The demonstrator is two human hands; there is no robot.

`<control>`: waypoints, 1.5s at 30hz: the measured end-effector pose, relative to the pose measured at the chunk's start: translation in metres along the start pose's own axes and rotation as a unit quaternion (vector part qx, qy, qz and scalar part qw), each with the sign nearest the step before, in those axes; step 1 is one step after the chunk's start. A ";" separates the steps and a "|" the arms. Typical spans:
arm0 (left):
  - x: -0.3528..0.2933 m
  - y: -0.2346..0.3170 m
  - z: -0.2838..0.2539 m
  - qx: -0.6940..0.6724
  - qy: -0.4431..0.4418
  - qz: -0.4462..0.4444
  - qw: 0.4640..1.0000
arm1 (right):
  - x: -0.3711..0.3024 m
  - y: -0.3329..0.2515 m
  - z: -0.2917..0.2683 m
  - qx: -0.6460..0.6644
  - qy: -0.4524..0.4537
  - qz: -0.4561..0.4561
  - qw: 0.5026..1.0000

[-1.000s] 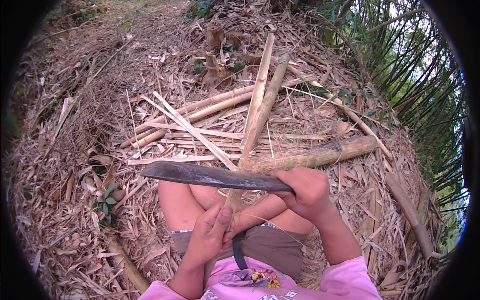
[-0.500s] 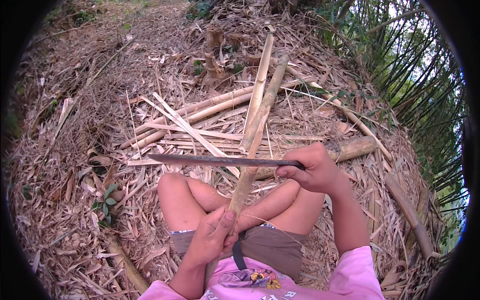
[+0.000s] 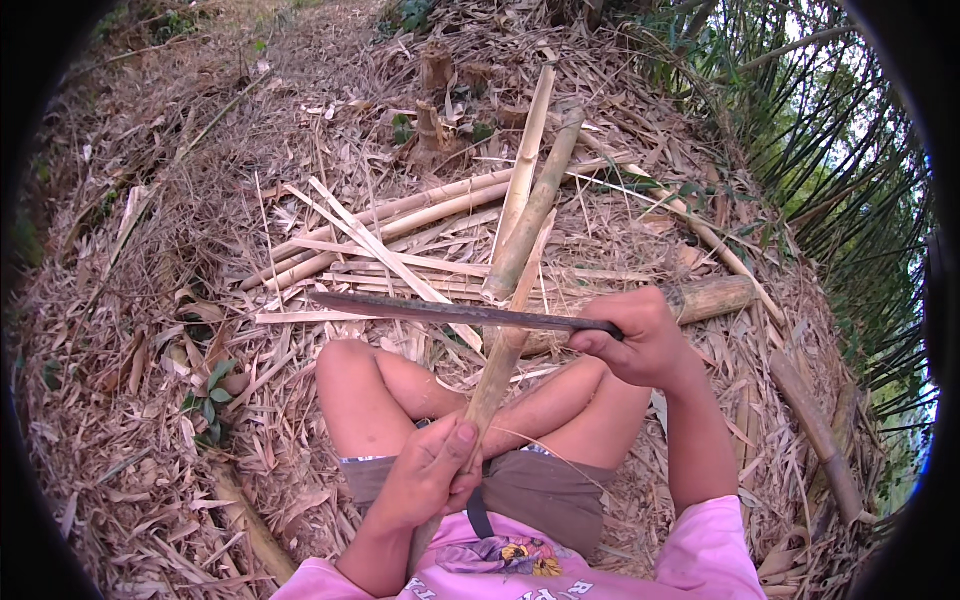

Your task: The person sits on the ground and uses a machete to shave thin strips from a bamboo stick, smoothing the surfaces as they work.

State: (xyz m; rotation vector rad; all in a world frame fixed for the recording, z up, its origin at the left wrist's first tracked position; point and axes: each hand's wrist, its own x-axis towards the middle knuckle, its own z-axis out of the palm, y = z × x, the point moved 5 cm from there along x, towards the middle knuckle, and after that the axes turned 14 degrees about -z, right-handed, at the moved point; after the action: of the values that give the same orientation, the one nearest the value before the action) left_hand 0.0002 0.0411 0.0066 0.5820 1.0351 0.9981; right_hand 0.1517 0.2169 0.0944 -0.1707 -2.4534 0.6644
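My left hand (image 3: 430,470) is closed around the lower part of a bamboo piece (image 3: 492,385), which slants up and away from my lap and tapers to a thin far end. In my right hand (image 3: 635,338) is the handle of a machete (image 3: 420,312). Its long dark blade points left and lies across the bamboo piece, above my crossed legs. Whether the edge bites into the bamboo cannot be told. The far end of the bamboo piece comes up beside a bamboo pole (image 3: 540,205) on the ground.
A split bamboo half (image 3: 527,150) lies along that pole. Beyond my legs are several pale bamboo strips (image 3: 385,262) and a thick bamboo log (image 3: 715,297). Another bamboo length (image 3: 815,430) lies at right. Cut stumps (image 3: 430,130) stand farther off among dry leaves.
The machete has shifted slightly right, its tip now a little higher. The far end of the bamboo piece has swung right and away from me. My left hand has barely moved.
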 end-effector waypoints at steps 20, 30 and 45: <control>0.007 -0.003 0.005 0.087 0.052 0.019 0.995 | -0.017 0.002 0.018 -0.147 0.007 0.021 0.989; 0.005 -0.006 0.001 0.026 0.021 -0.003 0.999 | -0.016 -0.015 0.009 -0.424 0.054 -0.107 0.898; 0.001 -0.007 0.005 0.006 -0.020 -0.011 1.000 | -0.015 -0.009 0.003 -0.048 0.006 0.040 0.998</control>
State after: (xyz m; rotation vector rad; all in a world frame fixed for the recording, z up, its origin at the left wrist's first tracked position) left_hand 0.0082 0.0388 0.0028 0.5965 1.0103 0.9586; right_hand 0.1623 0.2038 0.0889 -0.3122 -2.4784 0.5786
